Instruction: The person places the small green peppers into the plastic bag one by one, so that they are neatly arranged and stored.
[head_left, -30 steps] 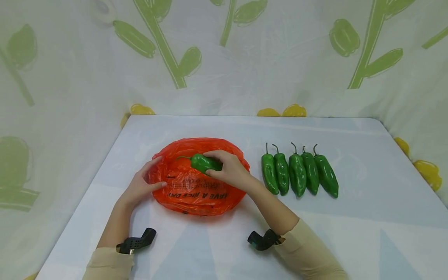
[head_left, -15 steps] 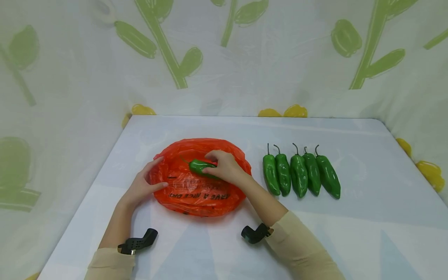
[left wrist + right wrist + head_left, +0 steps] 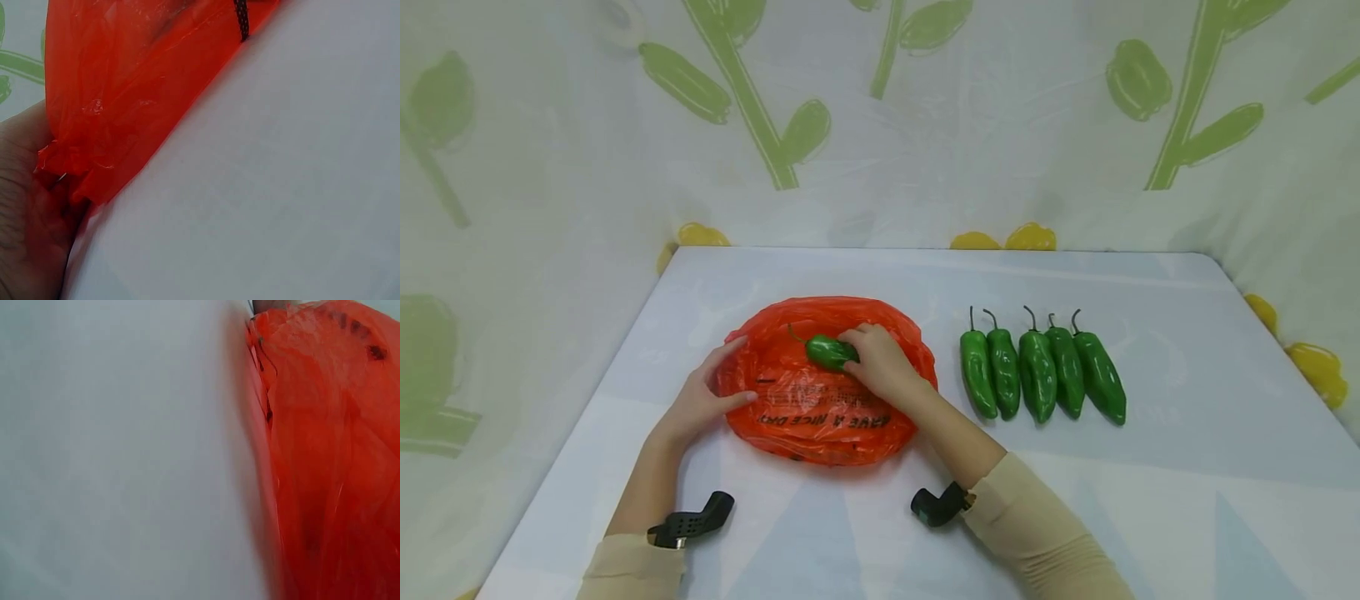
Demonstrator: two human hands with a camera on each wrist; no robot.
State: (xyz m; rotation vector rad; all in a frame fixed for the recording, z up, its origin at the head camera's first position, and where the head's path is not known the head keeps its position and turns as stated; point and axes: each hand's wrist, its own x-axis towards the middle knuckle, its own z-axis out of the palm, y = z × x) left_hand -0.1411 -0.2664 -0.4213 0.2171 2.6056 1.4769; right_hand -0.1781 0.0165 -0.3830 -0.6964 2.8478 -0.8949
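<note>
A red plastic bag [image 3: 820, 312] with black lettering lies spread with its mouth up on the table. My left hand [image 3: 702, 400] holds its left edge, thumb and forefinger apart over the rim; in the left wrist view, plastic bunches against that hand [image 3: 25, 206]. Inside the mouth my right hand [image 3: 883, 362] grips a green chili pepper [image 3: 827, 353] by its lower end, the stem towards the left. The right wrist view shows the side of the bag [image 3: 337, 456] but not the pepper.
Several green chili peppers [image 3: 1037, 375] lie in a row right of the bag, stems pointing away. The white table [image 3: 1187, 350] ends at a back edge before a leaf-patterned cloth [image 3: 970, 167].
My right hand has lowered the pepper a little within the bag's mouth and shifted slightly left. The left hand has stayed in place at the edge of the bag.
</note>
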